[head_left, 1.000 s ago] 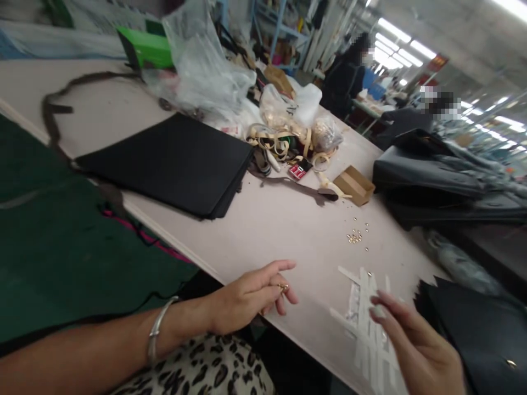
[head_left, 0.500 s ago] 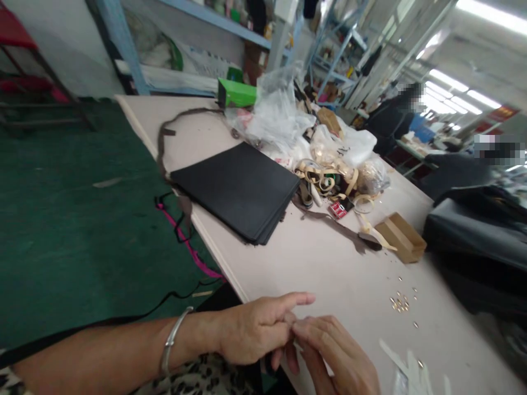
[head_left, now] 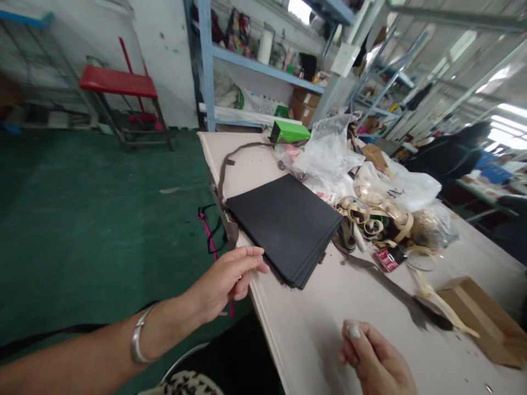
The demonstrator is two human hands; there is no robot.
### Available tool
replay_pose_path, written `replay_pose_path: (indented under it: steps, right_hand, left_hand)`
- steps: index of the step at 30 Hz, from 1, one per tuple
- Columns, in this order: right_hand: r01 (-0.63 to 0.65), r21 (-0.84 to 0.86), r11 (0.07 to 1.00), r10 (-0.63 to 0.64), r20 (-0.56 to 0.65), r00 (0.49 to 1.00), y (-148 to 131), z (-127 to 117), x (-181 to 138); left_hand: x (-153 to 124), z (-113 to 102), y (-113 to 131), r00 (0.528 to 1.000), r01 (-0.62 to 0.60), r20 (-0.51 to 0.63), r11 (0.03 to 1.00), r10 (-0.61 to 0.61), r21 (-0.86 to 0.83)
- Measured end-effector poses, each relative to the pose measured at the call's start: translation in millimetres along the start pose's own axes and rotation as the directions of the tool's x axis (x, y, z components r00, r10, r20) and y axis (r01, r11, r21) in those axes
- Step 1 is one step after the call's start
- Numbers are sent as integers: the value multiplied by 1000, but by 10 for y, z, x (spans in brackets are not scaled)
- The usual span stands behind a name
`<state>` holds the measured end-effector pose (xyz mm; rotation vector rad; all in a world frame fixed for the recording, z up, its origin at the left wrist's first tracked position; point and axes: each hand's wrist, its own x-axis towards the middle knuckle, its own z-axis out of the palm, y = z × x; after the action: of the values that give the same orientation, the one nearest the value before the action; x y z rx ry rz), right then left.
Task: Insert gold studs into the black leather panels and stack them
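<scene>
My left hand point(head_left: 230, 280) hovers at the table's near edge, its fingertips beside the front left edge of a stack of black sheets point(head_left: 284, 219). Its index finger and thumb point forward while the other fingers curl in over the palm; a tiny glint shows there, too small to name. A silver bangle point(head_left: 138, 337) circles that wrist. Over the table, right of the stack, my right hand point(head_left: 374, 356) is closed, thumb pressed against the curled fingers. Whatever it may hold is hidden.
On the pale table point(head_left: 300, 323) lie a brown strap point(head_left: 382, 280), an open cardboard box point(head_left: 481, 318), a red card point(head_left: 389, 259), tan strips point(head_left: 362, 211), plastic bags point(head_left: 329, 148) and a green box point(head_left: 290, 131). Behind stand blue shelves point(head_left: 263, 66) and a red stool point(head_left: 119, 82). Another person point(head_left: 453, 148) is at right.
My hands, touching before, have come apart. The left is now by the black stack and the right stays over the table. The view has swung left.
</scene>
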<state>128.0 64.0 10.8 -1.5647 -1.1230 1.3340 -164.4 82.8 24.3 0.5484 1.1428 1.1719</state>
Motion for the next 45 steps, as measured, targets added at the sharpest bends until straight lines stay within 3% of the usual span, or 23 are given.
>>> replay_pose_path:
  steps: [5,10,13,16,17,19,21,22,23,25,28,31,35,37,39,42,44,45]
  right_hand:
    - [-129,306,943,110,79,991,-332,354,400]
    - [-122,423,898,99,74,992,-507,650,606]
    - [-22,320,947,10,37,999,-557,752,698]
    - [217,-46,975,-217,6,976,-627,863,845]
    - [330,-205,922,-333,18,943,-657,909,912]
    - [547,-466,696,-563,118,818,-719,1006,1067]
    - [676,-602,424,-691,267,671,-762,1098,1221]
    - [700,-640,317,-710,329,623,-771,1136,1282]
    - [707,-664,244,-711,373,596,-770,1165,1325]
    - [708,-681,186,-695,418,584,-740,1189,1333]
    - [736,-637,231,-677,438,591,-634,1140,1130]
    - [765,-538,355,-638,458,618,-464,1014,761]
    - [730,-425,535,-561,468,683,-225,794,356]
    - [677,-426,600,-522,433,735,-152,699,261]
    - [582,-457,673,-463,354,812,-123,640,221]
    - [398,-463,792,-341,205,917,-137,625,205]
    - [287,-409,866,-251,140,958,-158,641,196]
    - [241,-366,899,-212,116,970,-167,646,189]
  left_hand:
    - [-56,51,48,999,44,-18,999,-44,-10]
    - [2,50,9,1000,26,-4,997,-27,-76]
    - [16,32,-17,999,21,-22,996,-23,-85]
    - [-15,27,-15,998,19,-50,997,-23,-74]
    - [-31,26,-8,998,17,-62,998,-21,-66]
    - [-64,22,10,996,13,-85,999,-17,-51]
    - [-88,8,28,996,7,-91,999,-11,-42]
    - [-94,-2,33,996,4,-85,999,-8,-38]
    - [-96,-15,36,997,5,-76,999,-7,-36]
    - [-91,-41,29,998,0,-64,999,-2,-40]
    - [-72,-76,-7,999,-4,-43,1000,3,-29]
    - [-63,-99,-51,998,15,-55,997,-10,76]
    - [-90,-120,-43,988,-106,-78,955,132,278]
    - [-123,-133,-15,966,-171,-84,848,245,501]
    - [-165,-146,6,944,-182,-62,668,324,721]
    - [-235,-145,0,933,-188,0,488,359,853]
    - [-277,-116,-21,950,-189,17,528,312,828]
    - [-295,-92,-31,963,-183,9,629,269,756]
